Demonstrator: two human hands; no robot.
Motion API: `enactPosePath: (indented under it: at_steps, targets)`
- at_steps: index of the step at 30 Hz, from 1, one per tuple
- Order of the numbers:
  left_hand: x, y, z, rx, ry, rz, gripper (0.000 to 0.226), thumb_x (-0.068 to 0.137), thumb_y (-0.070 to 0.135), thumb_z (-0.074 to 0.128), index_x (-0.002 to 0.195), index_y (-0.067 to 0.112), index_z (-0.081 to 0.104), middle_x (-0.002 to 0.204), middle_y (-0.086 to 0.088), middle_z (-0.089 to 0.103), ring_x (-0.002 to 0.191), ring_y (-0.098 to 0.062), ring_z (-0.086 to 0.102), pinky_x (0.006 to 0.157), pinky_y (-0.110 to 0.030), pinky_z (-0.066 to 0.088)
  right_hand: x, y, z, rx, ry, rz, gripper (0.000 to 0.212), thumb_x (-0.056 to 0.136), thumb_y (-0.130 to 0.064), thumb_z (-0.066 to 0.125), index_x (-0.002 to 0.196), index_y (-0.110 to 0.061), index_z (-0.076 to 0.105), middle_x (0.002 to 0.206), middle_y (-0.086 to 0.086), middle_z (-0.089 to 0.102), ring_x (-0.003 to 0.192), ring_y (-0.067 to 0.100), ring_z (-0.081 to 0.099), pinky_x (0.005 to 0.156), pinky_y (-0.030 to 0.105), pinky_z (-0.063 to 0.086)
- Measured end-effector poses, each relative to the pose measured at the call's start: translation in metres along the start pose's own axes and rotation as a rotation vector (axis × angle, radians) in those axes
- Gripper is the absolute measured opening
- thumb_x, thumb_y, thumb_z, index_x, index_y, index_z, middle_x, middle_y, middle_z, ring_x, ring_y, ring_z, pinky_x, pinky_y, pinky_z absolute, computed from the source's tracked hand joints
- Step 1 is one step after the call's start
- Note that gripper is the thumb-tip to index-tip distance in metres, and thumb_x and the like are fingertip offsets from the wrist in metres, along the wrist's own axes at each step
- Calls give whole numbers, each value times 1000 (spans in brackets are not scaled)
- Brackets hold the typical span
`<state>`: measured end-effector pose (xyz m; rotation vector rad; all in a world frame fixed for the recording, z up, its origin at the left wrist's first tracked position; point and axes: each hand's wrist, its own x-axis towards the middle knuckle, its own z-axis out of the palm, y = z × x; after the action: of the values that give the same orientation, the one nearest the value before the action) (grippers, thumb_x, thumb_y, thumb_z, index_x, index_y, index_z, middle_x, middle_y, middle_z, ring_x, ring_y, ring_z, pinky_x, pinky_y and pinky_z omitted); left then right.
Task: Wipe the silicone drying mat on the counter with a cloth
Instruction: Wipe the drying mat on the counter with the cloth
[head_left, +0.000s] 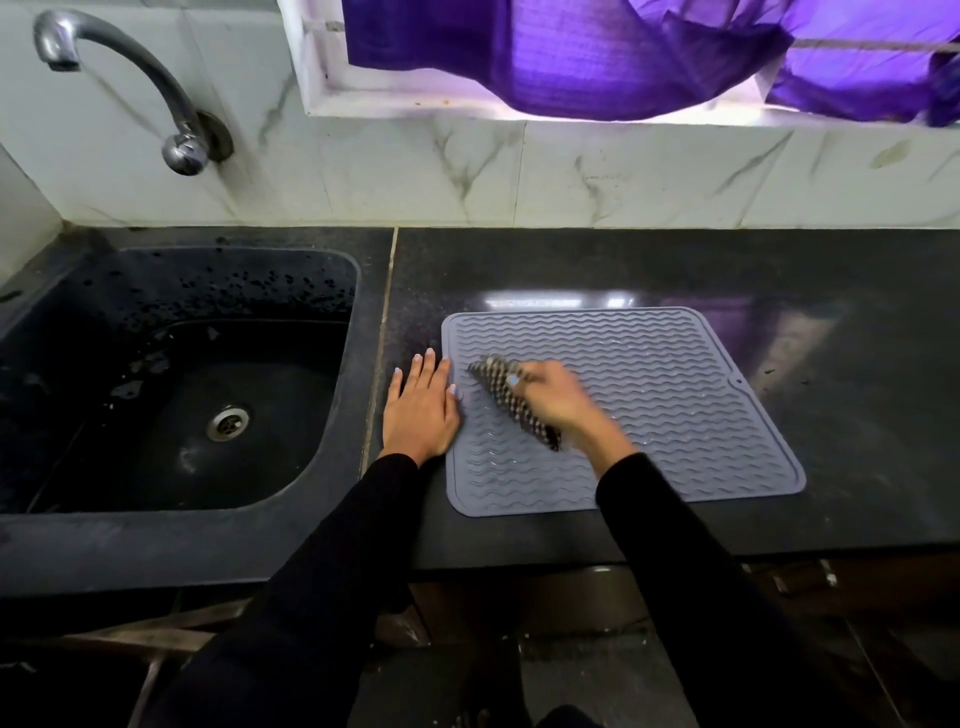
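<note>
Two arms in long black sleeves (691, 561) reach up from the bottom edge over the front lip of the dark, speckled stone counter (857, 405). Below that lip, dark cabinet fronts and floor show only dimly.

The left hand (422, 410) lies flat, palm down, fingers straight and close together, on the counter just beside the left edge of the grey, square silicone drying mat with wavy ridges (675, 395); its thumb side touches or slightly overlaps that edge. It holds nothing.

The right hand (553, 397) is over the left half of the mat, blurred, its fingers curled round a dark cloth with a light dotted or checked pattern (511, 402). The cloth sticks out on the hand's left side as a long bunched strip, running diagonally from upper left to lower right, and lies against the mat's ridges between the two hands. Faint shiny streaks show on the mat around it.

The mat lies flat on the counter, right of the seam, slightly turned so its right corner points away, with a small notch on its right edge.

Left of the seam sits a black moulded sink (78, 364) with a round metal drain (227, 422) and droplets on its back wall. Behind it a curved metal tap (130, 78) comes out of the white marble-veined wall tiles (623, 171). Farthest back, a purple fabric (597, 52) hangs across a bright white-framed window opening.
</note>
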<state>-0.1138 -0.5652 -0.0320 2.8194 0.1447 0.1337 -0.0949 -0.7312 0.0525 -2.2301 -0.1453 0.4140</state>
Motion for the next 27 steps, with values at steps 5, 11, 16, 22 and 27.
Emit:
enactPosePath:
  at_steps: [5, 11, 16, 22, 27]
  targets:
    - [1, 1, -1, -2, -9, -15, 66, 88, 40, 6, 147, 14, 16, 157, -5, 12, 145, -17, 5, 117, -39, -1, 5, -7, -15, -282, 299, -43, 26, 93, -9, 44, 110, -11, 63, 96, 15, 66, 92, 28, 60, 78, 30, 45]
    - [3, 3, 1, 47, -32, -46, 56, 98, 34, 15, 148, 9, 9, 158, -5, 6, 145, -16, 0, 117, -38, -3, -12, 12, 59, -742, 137, -157, 52, 94, -1, 33, 144, 0, 21, 154, 18, 18, 143, 30, 16, 116, 36, 18]
    - [4, 4, 1, 65, -45, -44, 55, 99, 33, 16, 148, 9, 7, 158, -5, 4, 145, -16, -1, 117, -38, -4, 0, 18, 64, -866, 144, -173, 53, 97, -6, 28, 146, 2, 10, 155, 21, 9, 144, 33, 10, 119, 39, 12]
    - [3, 3, 0, 62, -48, -42, 56, 98, 35, 12, 148, 9, 8, 158, -5, 5, 145, -16, 0, 117, -38, -4, 11, -3, 37, -766, 92, -184, 34, 92, -5, 44, 125, -2, 49, 129, 17, 52, 122, 31, 48, 99, 38, 41]
    - [1, 2, 0, 32, -22, -22, 69, 88, 42, 4, 148, 10, 12, 157, -5, 9, 145, -17, 3, 117, -39, -2, 35, -8, -20, -106, 173, 91, 16, 92, -13, 46, 89, -8, 61, 94, 17, 64, 96, 26, 60, 75, 28, 44]
